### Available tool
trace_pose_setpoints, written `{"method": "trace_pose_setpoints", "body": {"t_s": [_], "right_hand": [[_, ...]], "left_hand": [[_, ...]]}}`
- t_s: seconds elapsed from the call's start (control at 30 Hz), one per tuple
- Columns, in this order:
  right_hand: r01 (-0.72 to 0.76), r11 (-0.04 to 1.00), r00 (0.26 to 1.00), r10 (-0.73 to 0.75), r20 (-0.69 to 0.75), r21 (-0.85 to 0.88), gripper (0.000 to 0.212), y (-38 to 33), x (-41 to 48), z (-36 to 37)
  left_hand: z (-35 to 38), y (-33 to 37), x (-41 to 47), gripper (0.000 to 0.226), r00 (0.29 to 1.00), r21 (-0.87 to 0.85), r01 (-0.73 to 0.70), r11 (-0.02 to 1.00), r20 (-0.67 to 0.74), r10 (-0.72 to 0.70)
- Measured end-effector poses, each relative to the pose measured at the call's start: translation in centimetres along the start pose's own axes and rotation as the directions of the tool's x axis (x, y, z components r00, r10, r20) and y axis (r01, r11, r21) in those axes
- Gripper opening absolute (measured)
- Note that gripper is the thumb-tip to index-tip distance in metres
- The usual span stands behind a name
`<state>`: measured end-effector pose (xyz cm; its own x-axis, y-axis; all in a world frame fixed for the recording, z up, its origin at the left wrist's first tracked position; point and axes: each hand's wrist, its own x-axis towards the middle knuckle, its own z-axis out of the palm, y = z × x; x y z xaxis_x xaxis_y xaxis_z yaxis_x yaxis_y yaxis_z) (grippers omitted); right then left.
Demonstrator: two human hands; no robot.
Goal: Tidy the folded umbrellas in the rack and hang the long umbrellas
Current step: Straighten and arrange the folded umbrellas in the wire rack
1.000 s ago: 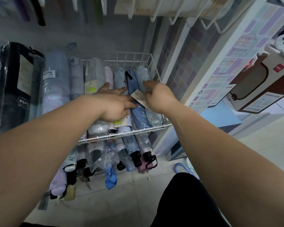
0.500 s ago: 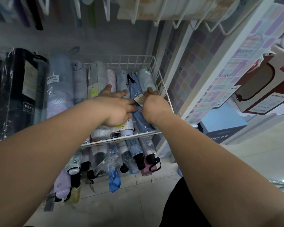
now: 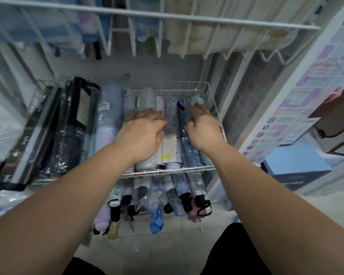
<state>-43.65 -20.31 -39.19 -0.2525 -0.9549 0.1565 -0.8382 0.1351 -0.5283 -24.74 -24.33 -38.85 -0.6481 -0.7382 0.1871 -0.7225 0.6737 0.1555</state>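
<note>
Several folded umbrellas in clear sleeves lie side by side in a white wire basket (image 3: 168,171). My left hand (image 3: 142,134) rests palm down on the pale umbrellas in the middle, fingers fairly straight. A grey folded umbrella (image 3: 172,124) with a paper tag shows between my hands. My right hand (image 3: 204,127) lies on the blue folded umbrella (image 3: 189,153) near the basket's right side, with its fingers curled over the umbrella's left edge. More folded umbrellas (image 3: 179,195) poke out handle first from a lower tier.
Black packaged umbrellas (image 3: 74,126) fill the basket's left part. A white wire rack (image 3: 187,20) with hanging goods hangs overhead, close to my head. A patterned panel (image 3: 286,100), a blue box (image 3: 295,161) and a brown box (image 3: 336,133) stand at the right. Tiled floor lies below.
The camera has tilted up and closer, bringing the upper rack into view. My right hand let go of the paper tag and moved onto the blue umbrella. My left hand slid further back.
</note>
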Motion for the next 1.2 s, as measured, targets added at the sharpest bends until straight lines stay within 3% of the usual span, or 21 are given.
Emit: {"method": "trace_pose_setpoints", "body": {"t_s": [0.13,0.3,0.37,0.47,0.63,0.8,1.0,1.2], "right_hand": [[0.174,0.976,0.985,-0.173,-0.021,0.128,0.045,-5.3,0.0,1.7],[0.132,0.931,0.981,-0.173,0.093,0.341,0.049,-10.6,-0.3,4.8],[0.1,0.934,0.978,-0.156,0.141,0.342,0.055,-11.9,-0.4,5.9],[0.108,0.948,0.983,-0.148,0.113,0.299,0.062,-13.3,-0.6,7.4],[0.11,0.986,0.977,-0.131,0.169,0.128,0.09,-14.9,-0.9,7.8],[0.067,0.997,0.979,-0.073,0.192,0.041,0.097,-16.1,-1.1,8.3],[-0.053,0.945,0.983,-0.007,0.183,0.322,0.088,-15.7,-0.7,7.8],[-0.053,0.751,0.996,-0.009,0.09,0.658,0.072,-13.2,-2.0,4.6]], "left_hand": [[-3.0,-2.1,-2.6,0.046,0.973,-0.003,0.169,0.986,-0.162,-0.167],[-6.4,-6.1,-6.6,0.044,0.881,0.063,0.403,0.913,-0.295,-0.369],[-6.9,-7.5,-8.3,0.046,0.844,0.045,0.474,0.879,-0.306,-0.44],[-6.6,-8.4,-10.1,0.059,0.818,-0.031,0.541,0.84,-0.214,-0.534],[-5.3,-8.3,-11.0,0.083,0.828,-0.07,0.56,0.826,0.016,-0.56],[-4.7,-8.2,-10.7,0.087,0.822,-0.094,0.565,0.82,-0.022,-0.569],[-4.6,-8.3,-10.9,0.085,0.79,-0.34,0.548,0.764,-0.089,-0.607],[-4.8,-7.3,-11.1,0.081,0.808,-0.401,0.466,0.789,-0.17,-0.564]]}}
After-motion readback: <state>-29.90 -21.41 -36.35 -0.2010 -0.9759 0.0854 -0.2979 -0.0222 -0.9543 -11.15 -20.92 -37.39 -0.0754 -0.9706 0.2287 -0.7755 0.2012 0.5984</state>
